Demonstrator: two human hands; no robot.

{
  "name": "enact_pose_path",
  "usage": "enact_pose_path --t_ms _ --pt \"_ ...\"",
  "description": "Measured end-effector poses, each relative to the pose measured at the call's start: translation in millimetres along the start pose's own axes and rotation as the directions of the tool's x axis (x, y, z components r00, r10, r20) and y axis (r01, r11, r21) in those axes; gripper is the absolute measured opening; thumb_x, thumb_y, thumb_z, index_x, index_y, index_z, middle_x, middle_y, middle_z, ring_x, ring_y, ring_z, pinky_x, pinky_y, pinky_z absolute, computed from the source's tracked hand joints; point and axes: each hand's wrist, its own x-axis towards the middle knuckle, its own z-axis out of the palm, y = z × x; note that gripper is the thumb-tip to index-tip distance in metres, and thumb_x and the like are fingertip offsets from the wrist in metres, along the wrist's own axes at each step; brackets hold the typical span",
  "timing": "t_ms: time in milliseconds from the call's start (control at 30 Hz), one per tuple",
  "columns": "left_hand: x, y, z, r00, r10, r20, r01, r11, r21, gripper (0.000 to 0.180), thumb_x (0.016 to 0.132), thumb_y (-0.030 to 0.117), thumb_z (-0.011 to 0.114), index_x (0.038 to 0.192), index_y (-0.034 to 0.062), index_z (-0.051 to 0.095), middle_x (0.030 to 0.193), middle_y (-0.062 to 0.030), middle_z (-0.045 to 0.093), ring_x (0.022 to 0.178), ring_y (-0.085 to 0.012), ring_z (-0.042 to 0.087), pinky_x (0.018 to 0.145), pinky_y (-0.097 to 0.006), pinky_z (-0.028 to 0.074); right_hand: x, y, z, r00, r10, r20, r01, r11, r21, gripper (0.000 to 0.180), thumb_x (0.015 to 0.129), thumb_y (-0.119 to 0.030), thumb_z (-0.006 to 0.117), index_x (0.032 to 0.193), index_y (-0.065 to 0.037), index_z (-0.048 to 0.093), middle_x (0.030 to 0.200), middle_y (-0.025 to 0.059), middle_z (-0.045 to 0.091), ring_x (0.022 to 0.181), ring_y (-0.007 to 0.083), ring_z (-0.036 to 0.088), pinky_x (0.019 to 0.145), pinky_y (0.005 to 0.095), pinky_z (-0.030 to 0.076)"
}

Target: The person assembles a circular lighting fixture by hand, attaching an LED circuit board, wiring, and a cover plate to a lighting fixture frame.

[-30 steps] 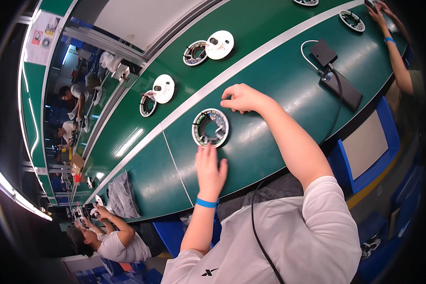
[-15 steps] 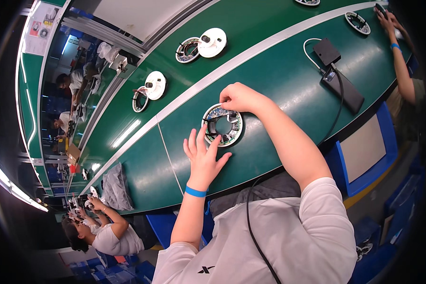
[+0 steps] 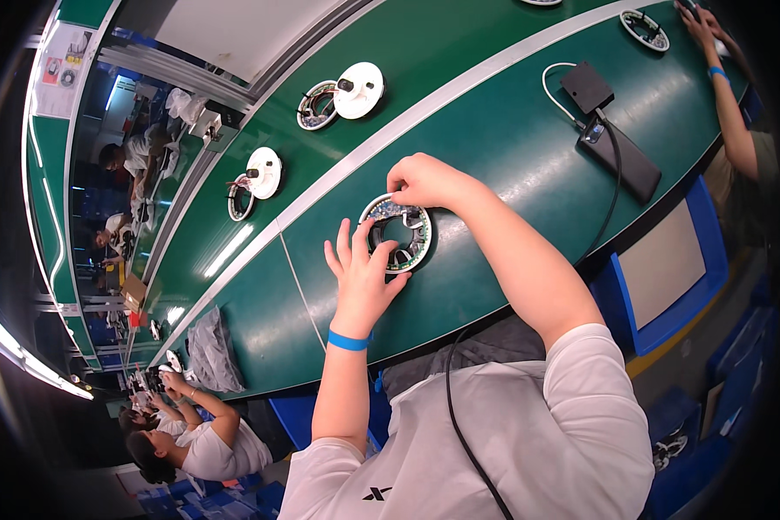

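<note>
Bench top (image 3: 511, 260): green, smooth, glossy, spreading around the ring assembly (image 3: 421, 236). Right hand (image 3: 425, 180): bent over the ring assembly's far edge, pinching its rim. Left hand (image 3: 360, 269): fingers spread, at the near-left edge (whether it grips, I cannot tell). Black slab (image 3: 628, 165): rectangular, well right of the ring assembly. Ring assembly: round white rim, green-and-blue circuitry, hollow centre; it sits on the bench top, between both hands.

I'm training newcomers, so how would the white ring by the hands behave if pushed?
The white ring looks stiff, its rim round. Its exposed circuit board seems fragile. Seemingly flat on the table, it would probably slide rather than roll.
</note>
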Motion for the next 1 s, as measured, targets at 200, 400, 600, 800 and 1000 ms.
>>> enact_pose_path --t_ms 200,400,600,800,1000 --pt "6 6 0 1.0 0.03 0.009 -0.03 1.0 -0.003 0.042 0.068 0.021 0.089 0.105 0.0169 0.07 0.149 -0.0111 0.045 0.149 -0.0464 0.025 0.117 -0.07 0.014 0 -1 -5 0.999 0.035 0.01 -0.035 0.999 0.008 0.02 0.076 -0.011 0.073 0.093 -0.002 0.078 0.088 0.0195 0.075 0.085 0.0328 0.073 0.08 0.041 0.058" --pt "8 8 7 0.996 0.016 0.085 -0.014 1.0 -0.026 0.03 0.074 0.014 0.085 0.1 0.012 0.07 0.144 -0.0124 0.049 0.149 -0.0456 0.028 0.116 -0.071 0.016 3 3 -7 0.999 0.044 0.008 -0.044 0.999 0.009 0.02 0.077 -0.012 0.074 0.094 -0.002 0.078 0.09 0.0198 0.075 0.086 0.0329 0.073 0.081 0.0413 0.058" --pt "10 10 7 0.995 0.041 0.087 -0.041 0.999 -0.008 0.031 0.074 0.014 0.085 0.101 0.0114 0.07 0.135 -0.0097 0.053 0.148 -0.0414 0.033 0.117 -0.069 0.017 4 6 -9 0.999 0.042 0.006 -0.042 0.999 0.007 0.02 0.077 -0.012 0.073 0.094 -0.002 0.078 0.089 0.0195 0.075 0.086 0.033 0.073 0.081 0.0416 0.058" --pt "0 11 13 0.984 0.084 -0.156 -0.071 0.994 0.087 0.037 0.072 0.015 0.085 0.106 0.0149 0.072 0.113 0.0015 0.065 0.125 -0.0277 0.054 0.104 -0.053 0.033 6 7 -9 0.999 0.05 -0.001 -0.05 0.999 -0.009 0.019 0.078 -0.014 0.073 0.093 -0.003 0.078 0.089 0.019 0.075 0.085 0.033 0.073 0.08 0.0418 0.058" --pt "3 16 17 0.987 0.09 -0.134 -0.078 0.993 0.091 0.031 0.077 0.012 0.079 0.107 0.015 0.073 0.106 0.002 0.066 0.118 -0.0254 0.056 0.098 -0.049 0.035 6 8 -6 0.999 0.046 -0.017 -0.046 0.999 0.003 0.019 0.08 -0.014 0.072 0.093 -0.002 0.078 0.083 0.0169 0.074 0.078 0.0292 0.072 0.075 0.0395 0.057"
